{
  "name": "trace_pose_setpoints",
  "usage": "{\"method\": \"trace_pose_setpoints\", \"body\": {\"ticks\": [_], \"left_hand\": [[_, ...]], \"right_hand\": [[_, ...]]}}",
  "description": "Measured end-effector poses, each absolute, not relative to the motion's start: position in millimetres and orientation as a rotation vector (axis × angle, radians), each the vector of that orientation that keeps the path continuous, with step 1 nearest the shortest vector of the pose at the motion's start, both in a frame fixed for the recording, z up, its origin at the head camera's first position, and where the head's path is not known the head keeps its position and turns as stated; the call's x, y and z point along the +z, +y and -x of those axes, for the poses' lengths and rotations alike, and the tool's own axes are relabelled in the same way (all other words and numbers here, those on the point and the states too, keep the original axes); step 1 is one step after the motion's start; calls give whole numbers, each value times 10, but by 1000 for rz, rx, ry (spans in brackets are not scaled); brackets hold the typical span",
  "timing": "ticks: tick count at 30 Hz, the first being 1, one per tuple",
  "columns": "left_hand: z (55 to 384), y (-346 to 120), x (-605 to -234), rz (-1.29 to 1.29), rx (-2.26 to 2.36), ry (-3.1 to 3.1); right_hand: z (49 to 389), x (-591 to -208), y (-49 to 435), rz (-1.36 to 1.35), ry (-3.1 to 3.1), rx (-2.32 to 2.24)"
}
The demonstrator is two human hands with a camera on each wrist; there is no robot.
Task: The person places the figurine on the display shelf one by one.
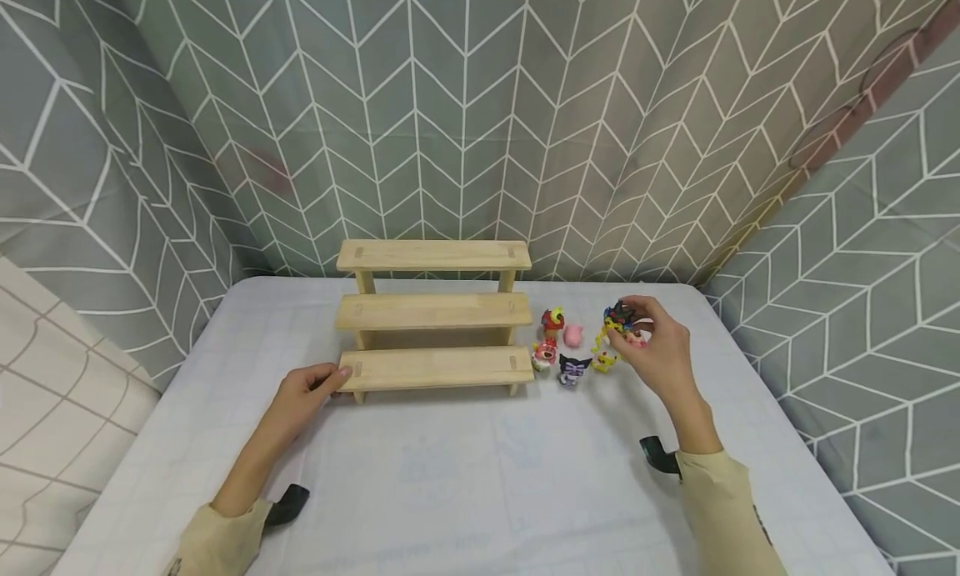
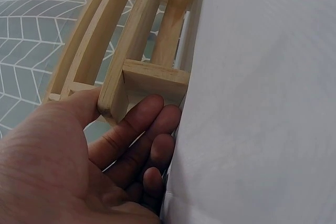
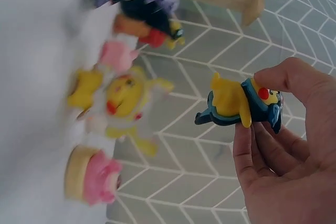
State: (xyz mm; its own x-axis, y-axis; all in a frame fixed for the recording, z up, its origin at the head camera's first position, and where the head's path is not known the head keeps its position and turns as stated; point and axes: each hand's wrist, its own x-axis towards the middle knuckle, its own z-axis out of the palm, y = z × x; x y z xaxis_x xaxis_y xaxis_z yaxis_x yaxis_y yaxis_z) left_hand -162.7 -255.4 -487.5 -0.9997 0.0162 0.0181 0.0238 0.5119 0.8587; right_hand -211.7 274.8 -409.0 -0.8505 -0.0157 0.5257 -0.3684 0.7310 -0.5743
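A three-tier light wooden display stand (image 1: 435, 369) stands on the table, left of the toys. My left hand (image 1: 306, 393) grips the left end of its lowest step; in the left wrist view the thumb rests on the plank and the fingers curl beneath. My right hand (image 1: 663, 351) pinches a small yellow figurine (image 3: 229, 102) in a dark blue costume between thumb and fingers, raised over the toy group. Below and beside it stand a yellow figurine (image 1: 603, 361), a black-and-purple figurine (image 1: 573, 370), a pink pig-like figurine (image 1: 573, 335) and a pink figurine on a round base (image 3: 100, 177).
Close to the stand's right end are a red figurine with a yellow top (image 1: 552, 319) and a red-and-pink figurine (image 1: 544, 355). A white cloth (image 1: 450, 476) covers the table. Patterned grey curtains (image 1: 465, 142) hang behind and at the sides.
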Motion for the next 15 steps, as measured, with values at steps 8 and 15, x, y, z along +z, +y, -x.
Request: {"method": "trace_pose_setpoints", "body": {"ticks": [8, 15], "left_hand": [[1619, -2552, -4871, 43, -1555, -2719], [1620, -2553, -4845, 38, -1546, -2718]], "right_hand": [[2143, -3972, 2464, -341, -2419, 1007], [2177, -3902, 2139, -435, -2386, 1079]]}}
